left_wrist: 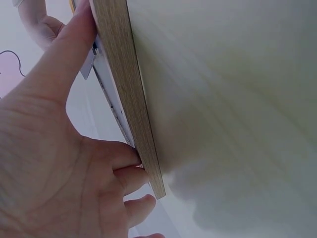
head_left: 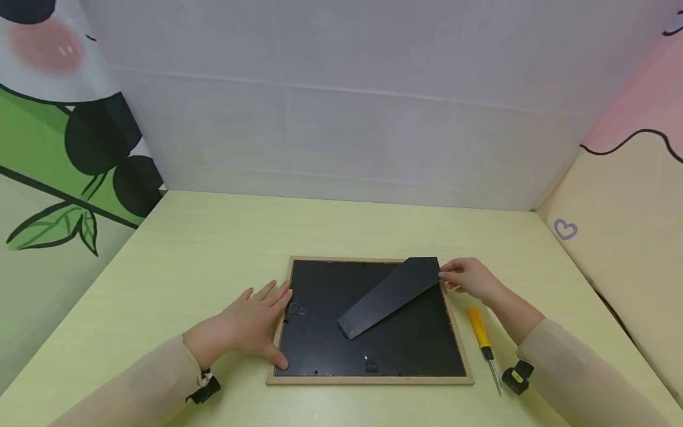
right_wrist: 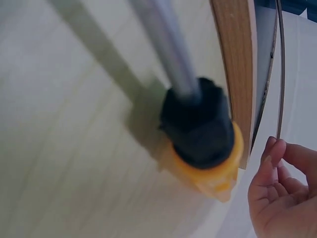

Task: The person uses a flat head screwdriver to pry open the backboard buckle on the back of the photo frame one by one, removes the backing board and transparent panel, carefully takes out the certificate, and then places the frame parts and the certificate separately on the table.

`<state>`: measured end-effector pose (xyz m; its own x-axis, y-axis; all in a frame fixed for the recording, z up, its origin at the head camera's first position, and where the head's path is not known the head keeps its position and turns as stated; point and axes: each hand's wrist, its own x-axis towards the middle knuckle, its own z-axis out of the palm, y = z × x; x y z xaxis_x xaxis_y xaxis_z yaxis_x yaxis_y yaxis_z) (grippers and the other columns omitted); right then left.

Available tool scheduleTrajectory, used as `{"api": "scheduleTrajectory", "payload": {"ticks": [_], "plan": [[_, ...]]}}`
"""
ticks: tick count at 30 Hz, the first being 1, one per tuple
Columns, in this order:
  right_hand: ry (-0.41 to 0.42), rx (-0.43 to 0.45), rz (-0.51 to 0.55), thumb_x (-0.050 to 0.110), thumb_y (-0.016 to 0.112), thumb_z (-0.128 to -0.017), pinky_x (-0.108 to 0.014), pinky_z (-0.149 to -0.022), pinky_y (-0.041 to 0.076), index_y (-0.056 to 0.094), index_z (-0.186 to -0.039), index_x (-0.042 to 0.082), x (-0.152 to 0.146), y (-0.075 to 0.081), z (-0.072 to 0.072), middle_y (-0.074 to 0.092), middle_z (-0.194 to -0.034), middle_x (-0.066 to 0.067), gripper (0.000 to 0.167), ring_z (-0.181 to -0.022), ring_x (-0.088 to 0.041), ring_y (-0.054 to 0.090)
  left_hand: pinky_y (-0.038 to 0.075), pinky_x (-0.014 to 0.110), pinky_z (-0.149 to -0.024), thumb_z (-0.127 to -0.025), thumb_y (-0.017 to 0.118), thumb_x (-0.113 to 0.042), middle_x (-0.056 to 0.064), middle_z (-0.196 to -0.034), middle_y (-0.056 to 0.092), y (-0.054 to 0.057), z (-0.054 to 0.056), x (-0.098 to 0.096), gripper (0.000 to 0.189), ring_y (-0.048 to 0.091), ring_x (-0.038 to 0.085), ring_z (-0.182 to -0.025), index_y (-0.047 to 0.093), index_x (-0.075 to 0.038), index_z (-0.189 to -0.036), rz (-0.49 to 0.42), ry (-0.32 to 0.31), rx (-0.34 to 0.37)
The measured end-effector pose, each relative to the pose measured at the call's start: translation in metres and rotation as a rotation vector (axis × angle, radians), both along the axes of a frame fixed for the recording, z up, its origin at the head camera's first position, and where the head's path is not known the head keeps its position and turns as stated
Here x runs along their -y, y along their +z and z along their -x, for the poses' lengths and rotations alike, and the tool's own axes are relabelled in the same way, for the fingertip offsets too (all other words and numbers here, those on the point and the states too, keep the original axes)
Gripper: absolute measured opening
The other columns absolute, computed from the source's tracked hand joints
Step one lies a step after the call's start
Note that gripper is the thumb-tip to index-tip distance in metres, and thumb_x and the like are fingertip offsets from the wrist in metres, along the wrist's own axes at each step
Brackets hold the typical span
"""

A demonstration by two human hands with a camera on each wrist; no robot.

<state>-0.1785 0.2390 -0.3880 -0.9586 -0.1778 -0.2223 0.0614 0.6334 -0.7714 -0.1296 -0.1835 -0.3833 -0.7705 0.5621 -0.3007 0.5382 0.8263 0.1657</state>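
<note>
Nearest to me on the head feed, the left sleeve (head_left: 133,379) and right sleeve (head_left: 581,367) ran out of the picture at the bottom, so I saw only the forearm ends; a black device (head_left: 517,378) sat at the right wrist, another strapped gadget (head_left: 205,388) at the left, their details too small to make out.

Beside the right forearm lay a screwdriver (head_left: 477,327), yellow handle away from me; on the right wrist feed it loomed blurred, its shaft cut off by the top edge.

The left hand (head_left: 251,329) was spread wide, thumb and fingertips resting along the left side of a wooden frame (head_left: 368,380), which lay on the table (head_left: 213,249) with its black backing (head_left: 320,284) upward; small fittings on that backing were hard to read.

The right hand (head_left: 469,279) pinched the edge of a tapered black strip (head_left: 395,296) between thumb and finger, near the frame's far right corner; the strip slanted across the backing and hid part of it; some right fingers were tucked out of sight.

Farthest off, a pale sheet (head_left: 341,118) rose behind the table, its top cut off.
</note>
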Motion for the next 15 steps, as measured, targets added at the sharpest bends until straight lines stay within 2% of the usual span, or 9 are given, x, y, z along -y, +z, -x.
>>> {"api": "scheduleTrajectory", "payload": {"ticks": [11,15], "plan": [[0.023,0.018,-0.016,0.01,0.054,-0.094,-0.033,-0.069,0.05,0.059,-0.103,-0.008,-0.004,-0.01,0.003,0.064,-0.084,-0.006,0.02,-0.072,-0.018,0.056,0.016,0.065,-0.102,-0.056,0.069,-0.074,0.018,-0.153,0.015,-0.001,0.001,0.0,0.126,0.012,0.039,-0.138,0.024,0.001,-0.146,0.013,-0.003,-0.001],[0.037,0.009,-0.028,0.01,0.055,-0.094,-0.034,-0.07,0.051,0.054,-0.115,-0.011,-0.004,-0.012,0.005,0.066,-0.087,-0.008,0.029,-0.073,-0.018,0.059,0.016,0.065,-0.102,-0.055,0.069,-0.075,0.018,-0.153,0.014,-0.002,0.002,0.0,0.127,0.012,0.039,-0.138,0.024,0.001,-0.146,0.013,-0.001,0.0]]}}
